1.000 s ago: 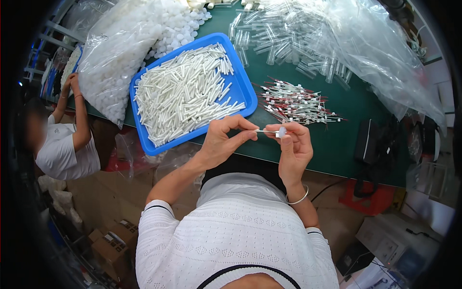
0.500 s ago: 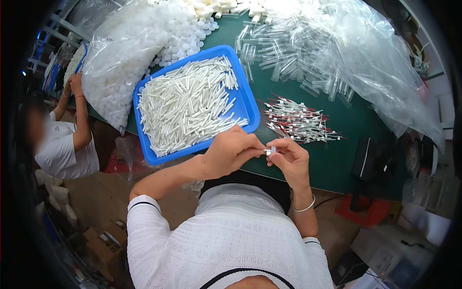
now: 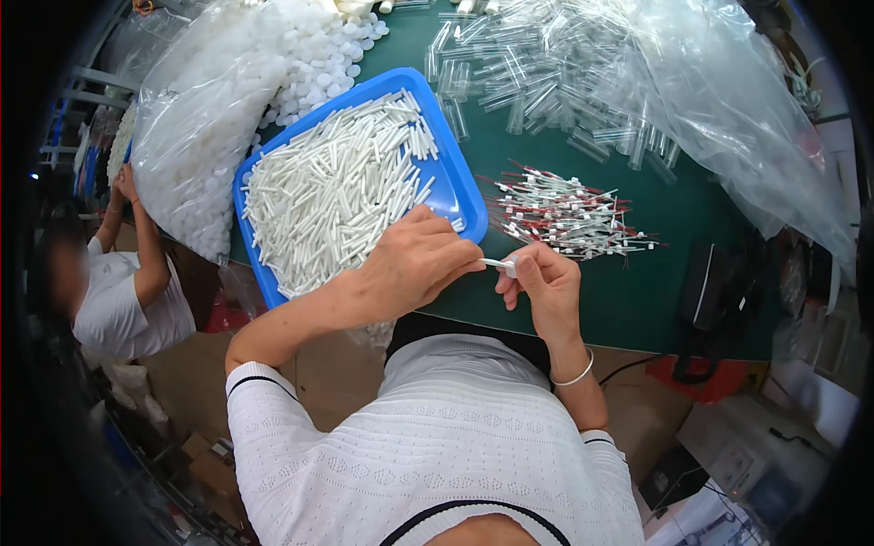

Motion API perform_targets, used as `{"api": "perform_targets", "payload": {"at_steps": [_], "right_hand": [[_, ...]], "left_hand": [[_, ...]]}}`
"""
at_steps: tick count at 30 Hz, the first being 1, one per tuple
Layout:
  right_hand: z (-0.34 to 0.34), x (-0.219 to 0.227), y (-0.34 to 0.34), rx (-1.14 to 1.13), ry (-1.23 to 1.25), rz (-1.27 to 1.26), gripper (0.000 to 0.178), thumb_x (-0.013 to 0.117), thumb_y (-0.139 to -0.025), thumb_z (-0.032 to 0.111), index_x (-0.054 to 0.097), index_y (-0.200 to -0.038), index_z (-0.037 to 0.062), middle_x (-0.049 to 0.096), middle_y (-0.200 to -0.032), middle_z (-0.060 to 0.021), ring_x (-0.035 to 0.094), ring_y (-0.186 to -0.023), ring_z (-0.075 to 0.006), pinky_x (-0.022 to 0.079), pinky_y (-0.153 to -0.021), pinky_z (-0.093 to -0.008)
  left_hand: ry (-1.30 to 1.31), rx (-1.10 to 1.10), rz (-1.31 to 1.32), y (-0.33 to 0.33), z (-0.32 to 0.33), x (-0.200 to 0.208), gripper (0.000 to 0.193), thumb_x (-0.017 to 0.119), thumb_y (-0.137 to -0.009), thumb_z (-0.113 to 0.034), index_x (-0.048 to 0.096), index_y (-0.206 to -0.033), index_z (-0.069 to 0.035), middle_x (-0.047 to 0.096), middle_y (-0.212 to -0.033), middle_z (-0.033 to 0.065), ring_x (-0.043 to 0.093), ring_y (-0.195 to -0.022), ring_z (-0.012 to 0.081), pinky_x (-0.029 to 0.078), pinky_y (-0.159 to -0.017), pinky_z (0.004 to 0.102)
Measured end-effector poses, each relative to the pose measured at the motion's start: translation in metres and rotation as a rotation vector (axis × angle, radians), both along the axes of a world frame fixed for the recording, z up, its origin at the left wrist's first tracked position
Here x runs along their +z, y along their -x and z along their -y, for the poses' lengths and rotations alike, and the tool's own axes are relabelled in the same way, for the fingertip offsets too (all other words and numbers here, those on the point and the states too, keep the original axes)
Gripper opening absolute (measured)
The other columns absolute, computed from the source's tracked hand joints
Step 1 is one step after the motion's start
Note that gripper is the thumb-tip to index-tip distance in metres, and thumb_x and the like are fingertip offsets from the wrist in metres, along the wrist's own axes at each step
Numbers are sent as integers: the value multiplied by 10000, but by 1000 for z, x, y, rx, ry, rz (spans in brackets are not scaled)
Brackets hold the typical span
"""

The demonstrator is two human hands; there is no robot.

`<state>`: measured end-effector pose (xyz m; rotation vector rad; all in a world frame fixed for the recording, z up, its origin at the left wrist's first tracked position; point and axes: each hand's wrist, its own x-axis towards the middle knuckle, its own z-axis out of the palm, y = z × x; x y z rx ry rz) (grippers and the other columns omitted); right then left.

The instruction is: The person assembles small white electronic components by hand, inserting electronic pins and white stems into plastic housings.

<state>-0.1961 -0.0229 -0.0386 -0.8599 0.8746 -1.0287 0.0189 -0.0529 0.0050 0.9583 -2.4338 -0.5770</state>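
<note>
My left hand (image 3: 414, 259) pinches the left end of a thin white stick (image 3: 492, 262) between thumb and fingers. At the stick's right end is a small whitish translucent cap (image 3: 512, 267), which my right hand (image 3: 546, 284) grips between thumb and forefinger. Stick and cap touch; how deep the stick sits in the cap I cannot tell. Beside my left hand lies a blue tray (image 3: 466, 191) with a heap of short white sticks (image 3: 332, 182) in it. Just beyond my right hand is a pile of thin red and white wired pieces (image 3: 569, 214) with small white tabs.
Clear plastic tubes (image 3: 537, 82) are heaped at the back of the green table (image 3: 628, 300), beside a large clear bag (image 3: 719, 109). Whitish round caps (image 3: 319, 77) spill from another bag (image 3: 196, 127). A black case (image 3: 706, 287) stands right. Another person (image 3: 127, 282) sits left.
My hands have drawn slightly apart, so more of the white stick shows between them. The whole view has shifted a little.
</note>
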Motion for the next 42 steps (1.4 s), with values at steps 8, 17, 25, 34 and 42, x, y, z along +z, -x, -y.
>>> {"api": "perform_targets", "payload": {"at_steps": [8, 17, 25, 34, 42], "right_hand": [[3, 8, 4, -239, 23, 86, 204, 570, -883, -57, 608, -1081, -28, 646, -967, -103, 623, -747, -122, 545, -655, -271], [-12, 7, 29, -300, 109, 78, 286, 568, -865, -72, 593, -1148, -32, 566, -1170, -120, 617, -874, -152, 552, -705, -279], [-30, 7, 23, -188, 56, 70, 244, 583, -885, -13, 599, -1127, -43, 625, -1024, -106, 622, -789, -124, 550, -663, -248], [-52, 6, 28, -207, 77, 20, 221, 575, -895, -10, 599, -1111, -47, 630, -1032, -119, 624, -772, -123, 559, -647, -251], [-41, 8, 31, -224, 75, 107, 243, 592, -926, 64, 577, -1147, -36, 639, -1023, -113, 624, -763, -122, 548, -636, -255]], "left_hand": [[-372, 14, -224, -23, 77, 13, 165, 722, -809, -137, 707, -963, -78, 702, -908, 65, 650, -804, 216, 476, -697, 329], [625, 681, 718, -133, 292, -20, 75, 592, -755, -36, 634, -808, -67, 652, -793, 113, 619, -852, 278, 500, -700, 380], [483, 786, 729, -123, 294, -23, 123, 626, -758, -76, 692, -861, -83, 688, -858, 104, 619, -935, 258, 466, -773, 399], [353, 969, 656, -108, 301, -34, 149, 580, -781, -108, 720, -830, -113, 705, -853, 107, 639, -928, 285, 459, -795, 397], [-92, 636, -254, -62, 150, 5, 172, 590, -891, -198, 631, -1009, -79, 678, -776, 99, 651, -738, 219, 497, -673, 329]]}}
